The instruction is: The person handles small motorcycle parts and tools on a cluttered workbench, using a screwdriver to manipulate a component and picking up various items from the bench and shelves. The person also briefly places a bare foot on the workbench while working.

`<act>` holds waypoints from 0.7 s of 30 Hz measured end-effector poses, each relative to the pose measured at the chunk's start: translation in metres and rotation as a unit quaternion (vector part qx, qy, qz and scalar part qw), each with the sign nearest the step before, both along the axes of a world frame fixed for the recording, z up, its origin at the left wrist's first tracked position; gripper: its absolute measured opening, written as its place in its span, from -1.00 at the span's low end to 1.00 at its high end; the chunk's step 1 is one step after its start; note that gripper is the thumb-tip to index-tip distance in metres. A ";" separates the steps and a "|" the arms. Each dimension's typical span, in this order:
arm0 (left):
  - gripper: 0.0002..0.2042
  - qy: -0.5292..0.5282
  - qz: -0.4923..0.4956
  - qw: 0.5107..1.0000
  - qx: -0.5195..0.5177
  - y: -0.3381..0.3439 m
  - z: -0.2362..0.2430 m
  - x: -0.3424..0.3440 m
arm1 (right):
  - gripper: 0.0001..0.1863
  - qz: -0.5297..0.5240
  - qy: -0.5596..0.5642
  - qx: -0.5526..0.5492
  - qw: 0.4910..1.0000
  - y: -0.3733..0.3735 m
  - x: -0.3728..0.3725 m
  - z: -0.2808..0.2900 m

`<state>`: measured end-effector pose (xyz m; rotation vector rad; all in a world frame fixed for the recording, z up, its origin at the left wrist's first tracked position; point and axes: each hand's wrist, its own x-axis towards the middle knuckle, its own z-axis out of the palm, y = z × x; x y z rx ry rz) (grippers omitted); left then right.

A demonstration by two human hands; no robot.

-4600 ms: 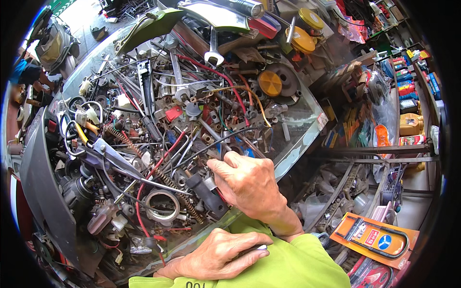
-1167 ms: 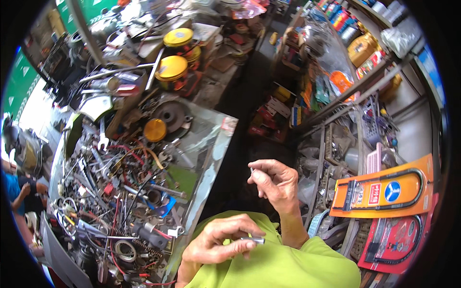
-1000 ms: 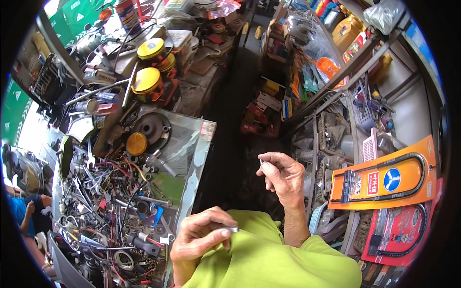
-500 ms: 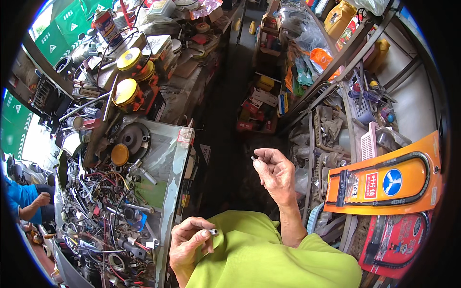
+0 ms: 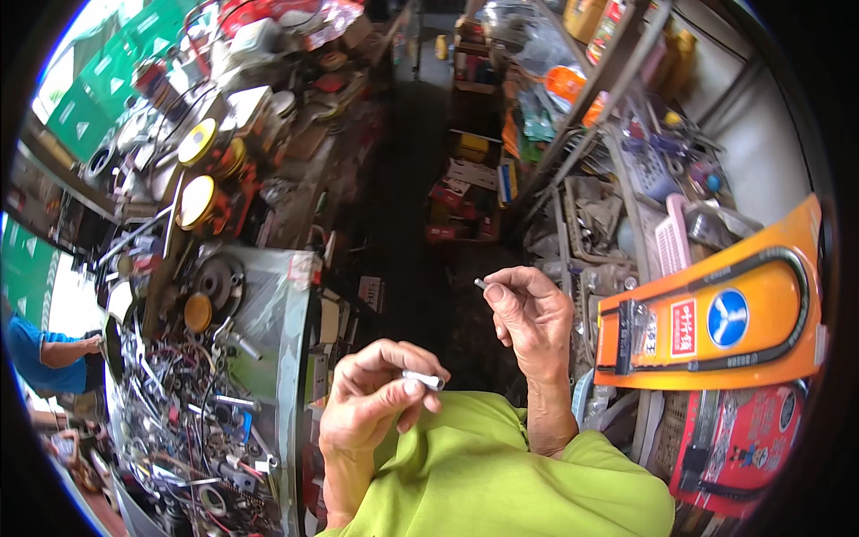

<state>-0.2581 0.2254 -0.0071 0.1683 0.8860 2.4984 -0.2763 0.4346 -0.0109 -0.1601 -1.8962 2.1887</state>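
Note:
My left hand (image 5: 365,407) holds a short silver metal tube (image 5: 422,380) between thumb and fingers, low in the centre, above my green shirt (image 5: 483,465). A little higher and to the right, my right hand (image 5: 532,318) pinches a small slim metal piece (image 5: 480,284), its end poking out past the thumb tip. The two pieces are apart. To my left stands a glass-topped counter (image 5: 282,331) heaped with loose metal parts and cables (image 5: 188,421).
A dark aisle (image 5: 403,197) runs ahead, with boxes (image 5: 465,206) along it. Yellow tins (image 5: 197,201) stand at back left. At right are metal shelves (image 5: 617,179), an orange-packaged U-lock (image 5: 716,295) and a red package (image 5: 734,438). A person in blue (image 5: 40,353) is at the far left.
My right hand has left the parts pile and the view has turned toward the aisle. Over the last half second my left hand has risen, still holding the tube.

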 end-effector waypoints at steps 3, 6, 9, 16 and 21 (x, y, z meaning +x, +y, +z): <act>-0.87 -0.003 -0.060 0.995 0.080 0.015 0.008 -0.025 | -0.90 -0.036 0.091 0.013 0.995 0.005 0.015 0.032; -0.84 -0.024 -0.130 0.984 0.116 0.035 0.010 -0.042 | -0.88 -0.081 0.166 0.039 0.982 0.007 0.032 0.056; -0.79 -0.052 -0.190 0.973 0.117 0.059 0.023 -0.050 | -0.82 -0.105 0.199 0.113 0.968 0.009 0.049 0.071; -0.76 -0.035 -0.274 0.960 0.042 0.089 0.063 -0.076 | -0.83 -0.254 0.240 0.255 0.901 0.000 0.053 0.076; -0.75 0.051 -0.281 0.955 -0.077 0.097 0.088 -0.087 | -0.86 -0.321 0.232 0.277 0.875 -0.008 0.053 0.082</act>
